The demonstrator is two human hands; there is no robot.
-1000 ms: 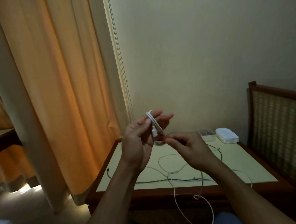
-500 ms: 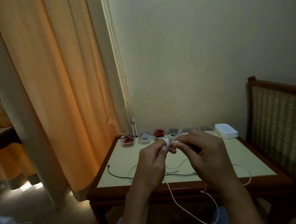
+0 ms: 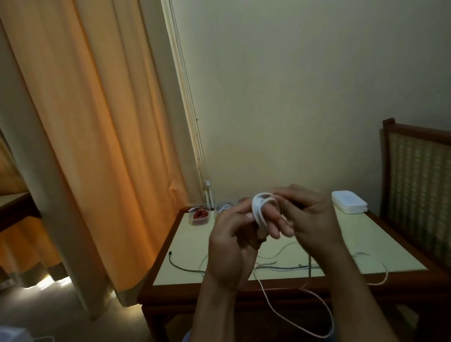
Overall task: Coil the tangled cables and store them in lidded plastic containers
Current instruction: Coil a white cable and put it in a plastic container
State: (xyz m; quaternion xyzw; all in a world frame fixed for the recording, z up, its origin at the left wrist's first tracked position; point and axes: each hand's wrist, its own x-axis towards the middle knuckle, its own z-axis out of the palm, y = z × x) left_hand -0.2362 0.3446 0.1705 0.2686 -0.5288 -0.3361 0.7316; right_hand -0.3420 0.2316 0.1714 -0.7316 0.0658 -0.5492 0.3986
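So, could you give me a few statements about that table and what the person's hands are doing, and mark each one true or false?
1. The white cable is looped round the fingers of the left hand. True.
2. The stack of white lids sits at the near left corner of the table. False: it sits at the far right corner, next to the chair.
3. A dark cable lies loose on the table top. True.
4. All of the white cable is up on the table. False: a long loop of it hangs below the front edge.
5. The curtain is blue. False: it is orange.
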